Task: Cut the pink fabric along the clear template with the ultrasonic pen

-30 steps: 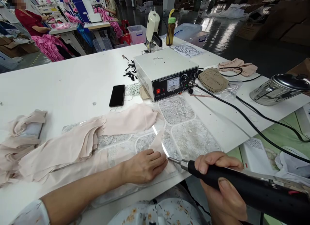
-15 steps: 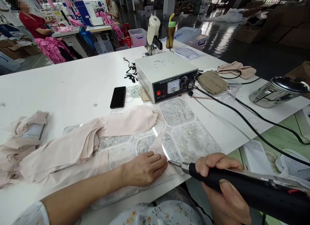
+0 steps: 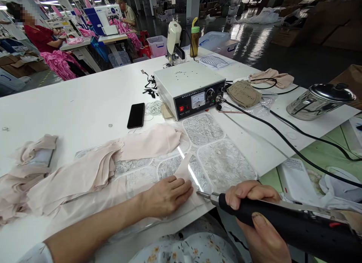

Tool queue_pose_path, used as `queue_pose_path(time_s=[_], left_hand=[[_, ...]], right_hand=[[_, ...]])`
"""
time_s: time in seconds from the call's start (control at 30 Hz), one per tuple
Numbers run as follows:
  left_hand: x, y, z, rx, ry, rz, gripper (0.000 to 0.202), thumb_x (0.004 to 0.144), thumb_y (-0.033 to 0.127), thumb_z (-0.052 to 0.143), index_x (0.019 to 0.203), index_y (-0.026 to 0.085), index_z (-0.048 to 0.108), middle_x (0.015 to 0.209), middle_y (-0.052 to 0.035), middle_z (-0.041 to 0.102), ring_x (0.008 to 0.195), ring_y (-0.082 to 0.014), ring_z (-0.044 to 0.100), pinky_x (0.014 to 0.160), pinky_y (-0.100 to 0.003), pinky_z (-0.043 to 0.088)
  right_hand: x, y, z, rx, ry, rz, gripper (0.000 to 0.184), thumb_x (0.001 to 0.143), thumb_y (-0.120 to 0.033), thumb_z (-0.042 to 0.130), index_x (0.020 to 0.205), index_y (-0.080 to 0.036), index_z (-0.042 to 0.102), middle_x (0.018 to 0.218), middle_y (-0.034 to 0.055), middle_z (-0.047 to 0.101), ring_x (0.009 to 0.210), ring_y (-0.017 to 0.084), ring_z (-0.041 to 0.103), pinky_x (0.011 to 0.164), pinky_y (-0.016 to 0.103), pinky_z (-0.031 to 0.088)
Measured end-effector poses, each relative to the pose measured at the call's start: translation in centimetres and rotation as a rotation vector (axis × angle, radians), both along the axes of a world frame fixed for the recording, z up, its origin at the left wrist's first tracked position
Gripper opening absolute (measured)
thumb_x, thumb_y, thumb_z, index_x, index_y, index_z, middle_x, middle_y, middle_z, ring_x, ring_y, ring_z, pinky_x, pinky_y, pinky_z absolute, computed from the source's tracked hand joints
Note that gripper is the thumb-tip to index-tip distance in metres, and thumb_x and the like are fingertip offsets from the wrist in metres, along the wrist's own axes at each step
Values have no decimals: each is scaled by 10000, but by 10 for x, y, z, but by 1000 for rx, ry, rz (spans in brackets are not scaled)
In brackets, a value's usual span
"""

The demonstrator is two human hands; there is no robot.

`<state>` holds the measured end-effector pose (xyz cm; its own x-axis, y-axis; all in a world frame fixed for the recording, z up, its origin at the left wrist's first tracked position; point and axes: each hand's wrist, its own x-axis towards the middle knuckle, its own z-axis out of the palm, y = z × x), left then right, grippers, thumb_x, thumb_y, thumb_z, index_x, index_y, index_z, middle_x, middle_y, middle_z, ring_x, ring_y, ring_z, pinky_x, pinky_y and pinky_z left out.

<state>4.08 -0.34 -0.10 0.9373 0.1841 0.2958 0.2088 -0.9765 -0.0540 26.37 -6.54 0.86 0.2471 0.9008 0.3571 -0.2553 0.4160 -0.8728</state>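
My left hand (image 3: 169,197) lies over a pale beige fabric piece (image 3: 184,168), fingers curled and pressed together at its narrow part. Part of that cloth is hidden beneath the hand. In my right hand (image 3: 258,214) is a black ultrasonic spot-welding gun (image 3: 294,221), gripped around its body with the thumb along the near side. Its thin metal tip points left, close beside my left fingertips and at the cloth; whether it touches is unclear. A clear, marble-patterned mat (image 3: 226,163) lies underneath. Stacked beige fabric pieces (image 3: 76,168) spread out to the left.
Behind the mat stands a white control box (image 3: 189,82) with a meter, its black cable (image 3: 271,125) curving right. A phone (image 3: 136,115), a green-capped bottle (image 3: 195,38) and a lidded steel pot (image 3: 319,100) stand around it. Two people work at sewing machines beyond.
The view has shifted slightly, so most things sit a little further left. The gun's tip is slightly further from my left fingertips. Both hands keep nearly the same pose.
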Motion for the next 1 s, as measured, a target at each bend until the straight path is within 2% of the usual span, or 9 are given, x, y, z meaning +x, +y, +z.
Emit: queue_pose_path(time_s=[0.2, 0.57, 0.77, 1.0], left_hand=[[-3, 2, 0, 23, 15, 42, 318, 976, 47, 328, 1097, 3, 618, 1095, -195, 665, 807, -199, 598, 640, -314, 497], [-7, 1, -5, 0, 31, 58, 334, 973, 84, 331, 1157, -5, 595, 1169, -220, 634, 879, -232, 596, 666, -330, 486], [-8, 0, -4, -5, 72, 70, 350, 967, 107, 327, 1183, 4, 583, 1194, -224, 621, 896, -234, 583, 681, -337, 485], [-9, 0, -5, -12, 97, 68, 356, 947, 115, 347, 1207, 4, 564, 1220, -242, 598, 911, -239, 579, 687, -348, 482]], right_hand=[[2, -1, -2, -23, -21, -2, 90, 833, -301, 524, 880, -234, 485, 809, -2, 458, 621, 126, 519, 575, 334, 497], [-1, 3, 7, -23, -6, 15, 82, 836, -296, 543, 866, -228, 509, 789, -7, 472, 596, 110, 522, 548, 302, 519], [-1, 6, 4, -2, 8, -11, 108, 807, -299, 561, 870, -221, 522, 775, -2, 476, 609, 124, 520, 550, 317, 514], [-9, 20, 0, 35, 55, 17, 103, 830, -274, 576, 916, -229, 542, 849, 0, 503, 624, 112, 540, 601, 329, 517]])
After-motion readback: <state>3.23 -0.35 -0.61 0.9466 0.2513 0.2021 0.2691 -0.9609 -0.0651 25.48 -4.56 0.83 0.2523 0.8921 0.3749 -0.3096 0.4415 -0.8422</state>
